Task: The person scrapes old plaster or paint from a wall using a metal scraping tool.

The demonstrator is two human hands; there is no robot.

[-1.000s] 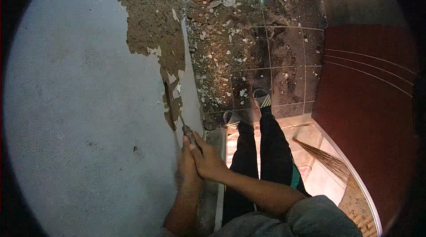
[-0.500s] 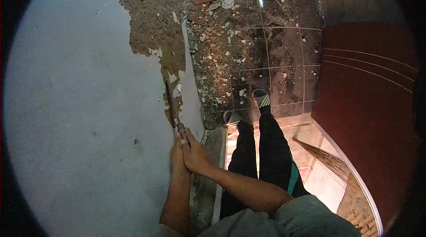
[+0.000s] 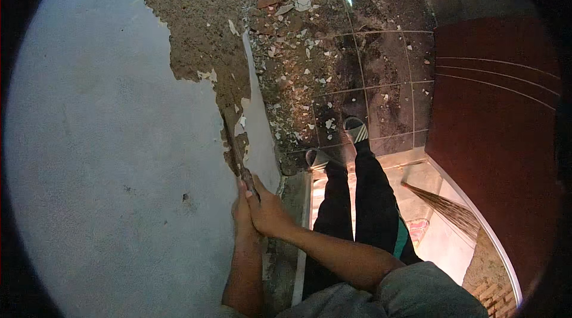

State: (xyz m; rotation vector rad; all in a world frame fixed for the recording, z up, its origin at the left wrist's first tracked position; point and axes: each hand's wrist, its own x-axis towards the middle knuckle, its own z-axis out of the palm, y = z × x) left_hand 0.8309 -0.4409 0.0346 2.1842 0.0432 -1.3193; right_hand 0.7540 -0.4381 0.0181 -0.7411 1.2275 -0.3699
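both hands [image 3: 259, 214] around scraper [image 3: 237, 154] handle

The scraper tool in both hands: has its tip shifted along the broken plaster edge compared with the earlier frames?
Yes. The scraper tool reaches further up the broken plaster edge than a second ago; the left hand and right hand sit about where they were.

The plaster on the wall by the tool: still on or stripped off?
Partly stripped. Grey plaster covers the left; above the tool held in both hands, bare brown wall shows, with chips on the floor.
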